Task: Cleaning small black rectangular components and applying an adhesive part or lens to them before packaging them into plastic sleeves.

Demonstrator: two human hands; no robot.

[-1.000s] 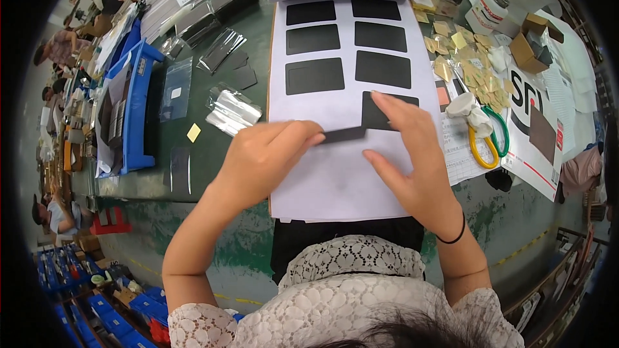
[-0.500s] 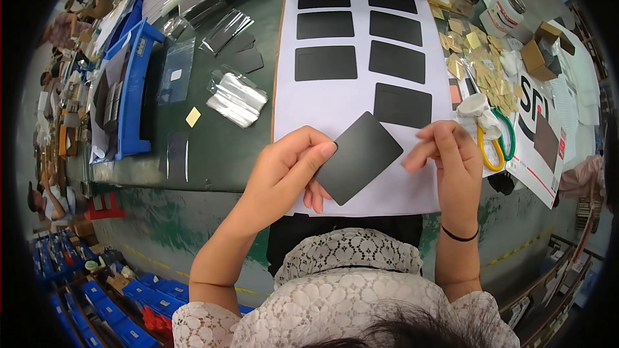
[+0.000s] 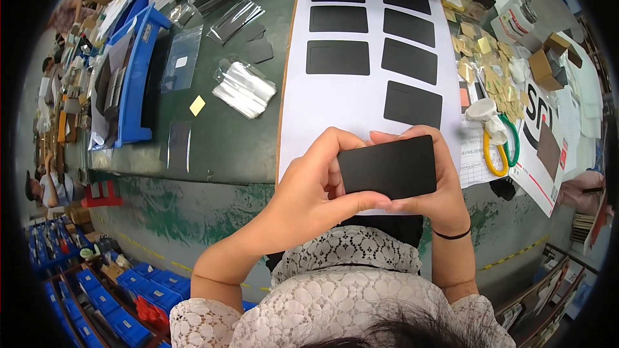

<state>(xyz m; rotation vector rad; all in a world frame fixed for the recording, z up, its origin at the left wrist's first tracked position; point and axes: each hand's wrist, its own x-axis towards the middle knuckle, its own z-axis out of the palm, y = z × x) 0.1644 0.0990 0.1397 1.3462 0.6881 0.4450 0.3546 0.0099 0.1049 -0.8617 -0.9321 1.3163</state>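
A black rectangular card (image 3: 389, 166) is held up level between both hands, above the near end of a large white paper sheet (image 3: 329, 106). My left hand (image 3: 322, 180) grips its left end, thumb along the lower edge and fingers behind. Around the right end my right hand (image 3: 445, 183) is closed, its thumb at the lower edge meeting the left thumb; most fingers are hidden behind the card. Several similar black cards (image 3: 337, 57) lie on the paper in two columns. The nearest one, a dark card (image 3: 413, 103), lies just beyond my right hand.
Left on the green table (image 3: 242, 148) are a blue bin (image 3: 137, 84), clear plastic sleeves (image 3: 244, 87) and a yellow square (image 3: 197, 106). Scissors (image 3: 495, 154) with yellow and green handles, tan square pieces (image 3: 500, 84) and a white bottle (image 3: 514, 22) are at right.
The card has turned from a diagonal tilt to nearly level. My right hand, apart from it before, now grips its right end. The view has shifted slightly.
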